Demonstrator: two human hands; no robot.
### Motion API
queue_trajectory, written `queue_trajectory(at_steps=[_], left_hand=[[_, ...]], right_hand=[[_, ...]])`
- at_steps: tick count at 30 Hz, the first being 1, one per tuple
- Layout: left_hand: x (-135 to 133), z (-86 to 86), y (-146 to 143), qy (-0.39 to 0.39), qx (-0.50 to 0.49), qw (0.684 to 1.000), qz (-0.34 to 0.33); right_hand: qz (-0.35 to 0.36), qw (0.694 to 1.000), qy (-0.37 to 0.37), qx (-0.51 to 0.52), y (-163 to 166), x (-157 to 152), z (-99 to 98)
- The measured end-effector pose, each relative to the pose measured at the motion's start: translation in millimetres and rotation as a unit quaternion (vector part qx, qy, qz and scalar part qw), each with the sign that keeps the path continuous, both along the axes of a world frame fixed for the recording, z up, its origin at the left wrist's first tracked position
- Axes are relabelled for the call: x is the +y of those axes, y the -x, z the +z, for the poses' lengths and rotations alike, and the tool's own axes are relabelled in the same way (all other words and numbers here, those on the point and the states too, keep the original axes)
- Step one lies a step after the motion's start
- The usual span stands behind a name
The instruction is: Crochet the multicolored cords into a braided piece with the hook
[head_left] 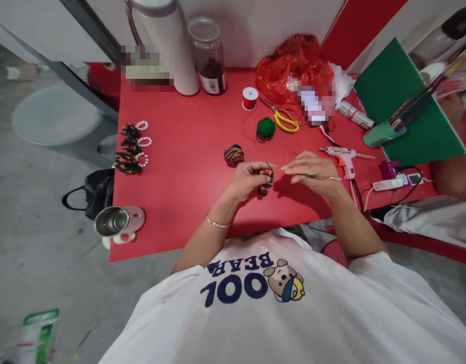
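Multicoloured yarn bundle is pinched in the left hand, just above the red desk near its front edge. A thread is stretched sideways from it to the right hand, whose fingertips are closed on it just beside. "OOL BEAR" is read on the shirt.

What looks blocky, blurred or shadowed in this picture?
Head view: pixelated patches sit beside the flask and on the red bag; the left hand, gripping a yarn piece, and the right hand, pinching thread, cast a soft shadow on the table; the green packet at lower left is blurred.
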State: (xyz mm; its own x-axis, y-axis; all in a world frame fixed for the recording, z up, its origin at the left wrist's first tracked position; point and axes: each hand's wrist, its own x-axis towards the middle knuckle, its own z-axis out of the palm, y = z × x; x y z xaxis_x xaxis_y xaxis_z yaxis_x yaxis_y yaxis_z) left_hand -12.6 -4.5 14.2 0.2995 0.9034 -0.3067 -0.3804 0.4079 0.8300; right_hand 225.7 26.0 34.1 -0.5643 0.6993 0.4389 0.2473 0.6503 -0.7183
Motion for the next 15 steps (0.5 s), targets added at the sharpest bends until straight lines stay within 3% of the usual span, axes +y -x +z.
queue_trajectory(at_steps=[10, 15], left_hand=[[1, -1.3, 4, -0.002, 0.013, 0.999, -0.034], [1, 0.1, 4, -0.003, 0.003, 0.999, -0.032]], right_hand=[[0.058, 0.998, 0.032, 0.015, -7, 5, 24.2], [0.021, 0.981, 0.171, 0.090, -9, 5, 7.9]])
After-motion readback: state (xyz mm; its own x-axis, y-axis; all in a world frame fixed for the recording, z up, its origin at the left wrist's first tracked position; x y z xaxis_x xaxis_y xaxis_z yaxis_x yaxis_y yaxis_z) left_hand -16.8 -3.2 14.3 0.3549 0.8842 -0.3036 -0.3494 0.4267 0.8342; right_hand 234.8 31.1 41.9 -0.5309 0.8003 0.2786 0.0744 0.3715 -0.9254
